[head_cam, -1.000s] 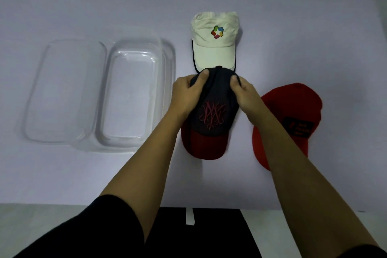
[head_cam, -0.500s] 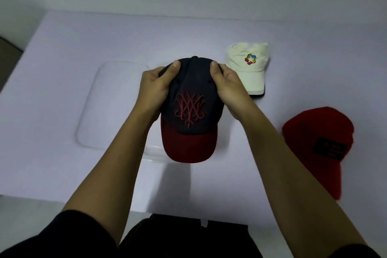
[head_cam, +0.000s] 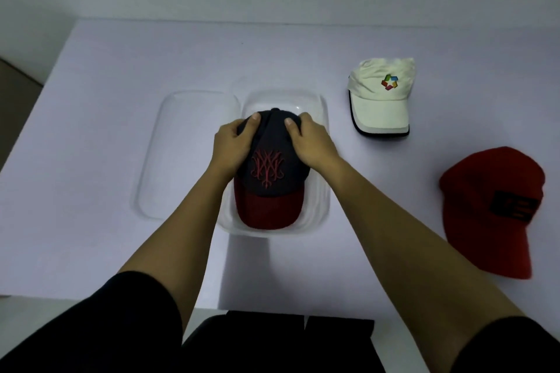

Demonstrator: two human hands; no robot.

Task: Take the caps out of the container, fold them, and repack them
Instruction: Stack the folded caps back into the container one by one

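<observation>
Now we see both hands closed on the dark cap (head_cam: pixel 272 166), which sits in the clear container (head_cam: pixel 321 203). Our left hand (head_cam: pixel 231 145) grips the left side of the crown, thumb laid over the top toward the button; our right hand (head_cam: pixel 309 141) clamps the right side the same way, thumb pressed onto the crown. The cap's crown is navy with a red stitched emblem on the front, and its red brim (head_cam: pixel 268 210) points toward us, lying inside the near end of the container. We cannot tell whether the cap rests fully on the container's floor or is held just above it.

Just to the left of the container, touching or nearly touching its side, lies the clear lid (head_cam: pixel 185 154), flat on the white table (head_cam: pixel 106 85).

To the right, apart from the container, the cream cap (head_cam: pixel 380 97) lies on the table with a multicoloured logo on its front and a dark edge along its brim, which faces us. Further right and nearer to us lies the red cap (head_cam: pixel 488 206), with a black patch on its front and its brim also pointing our way. The two caps lie apart from each other.
</observation>
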